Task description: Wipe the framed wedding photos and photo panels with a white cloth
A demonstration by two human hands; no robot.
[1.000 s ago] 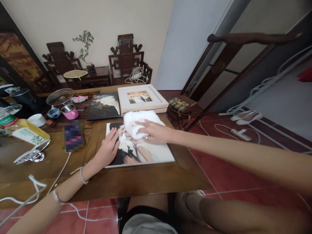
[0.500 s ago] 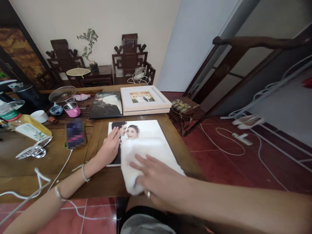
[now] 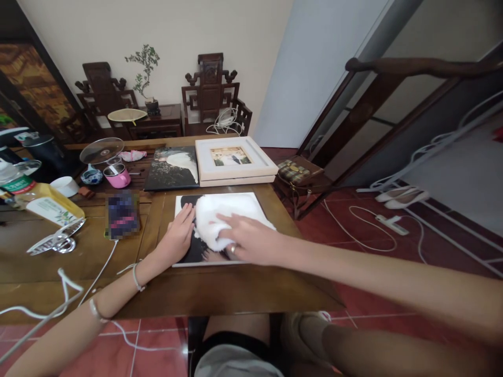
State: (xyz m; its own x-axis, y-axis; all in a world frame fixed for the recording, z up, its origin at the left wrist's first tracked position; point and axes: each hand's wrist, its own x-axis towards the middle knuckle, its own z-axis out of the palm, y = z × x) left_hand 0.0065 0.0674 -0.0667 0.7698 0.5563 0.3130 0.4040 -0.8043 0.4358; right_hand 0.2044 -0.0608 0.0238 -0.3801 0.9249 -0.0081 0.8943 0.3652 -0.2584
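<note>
A photo panel (image 3: 186, 256) lies flat on the wooden table (image 3: 236, 293), its picture largely covered by a folded white cloth (image 3: 214, 209). My right hand (image 3: 251, 238) presses on the cloth and grips its near edge, a ring on one finger. On the left part of the panel my left hand (image 3: 178, 235) rests with fingers stretched out, holding nothing. Just beyond the panel are a dark photo panel (image 3: 168, 175) and white framed pictures (image 3: 238, 157), stacked.
Left on the table are a pink cup (image 3: 118, 176), a phone (image 3: 122, 214) with a white cable, a silver hair clip (image 3: 57, 238) and a pump bottle (image 3: 43, 199). A wooden chair (image 3: 365, 99) stands right; a power strip (image 3: 391, 224) lies on the floor.
My right hand has pushed the white cloth away from me, up the panel. It now covers the pictured faces, and the panel's lower edge shows. My left hand has stayed in place.
</note>
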